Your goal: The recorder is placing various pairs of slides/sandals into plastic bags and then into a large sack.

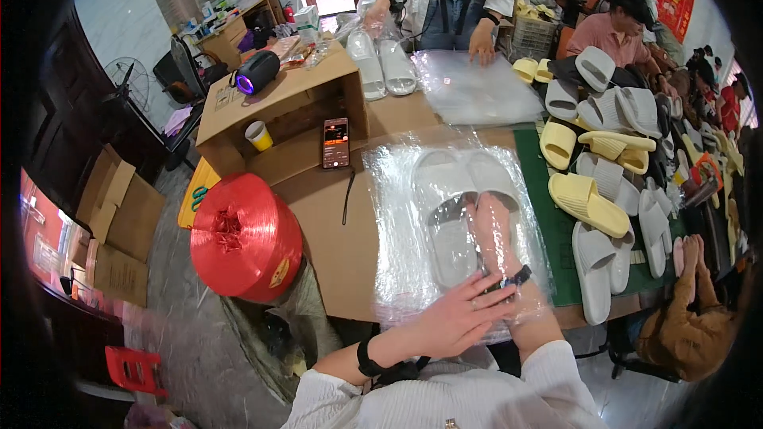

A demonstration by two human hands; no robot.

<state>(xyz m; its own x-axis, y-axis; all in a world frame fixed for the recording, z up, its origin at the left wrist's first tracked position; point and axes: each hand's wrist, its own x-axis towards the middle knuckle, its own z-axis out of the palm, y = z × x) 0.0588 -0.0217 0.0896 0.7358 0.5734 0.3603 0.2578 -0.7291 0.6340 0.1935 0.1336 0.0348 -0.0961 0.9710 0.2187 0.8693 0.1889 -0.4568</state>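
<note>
Right hand (491, 226) looks to be inside the clear bag (397, 238), fingers at the strap of the right-side slipper; fingertips hidden, can't tell if they're gripping. Left hand (465, 310): fingers straight, slightly spread, laid across the right wrist, no grasp seen. Grey slippers (457, 250) lie side by side under the film, toes to the worktop's far edge, bag mouth at its near edge. I'd keep the pair flat and square to the bag, left hand pinning the mouth film, then draw the right straight back so the pair doesn't follow and the film doesn't snag the wristband (518, 276). Best room: bare cardboard (338, 246) left of the bag, short of the red twine spool (246, 242) at the left edge. Right is tighter: narrow strip of green mat (560, 290), then loose slippers (588, 202). Far side, a film stack (477, 95) and a co-worker's hand (481, 40).
</note>
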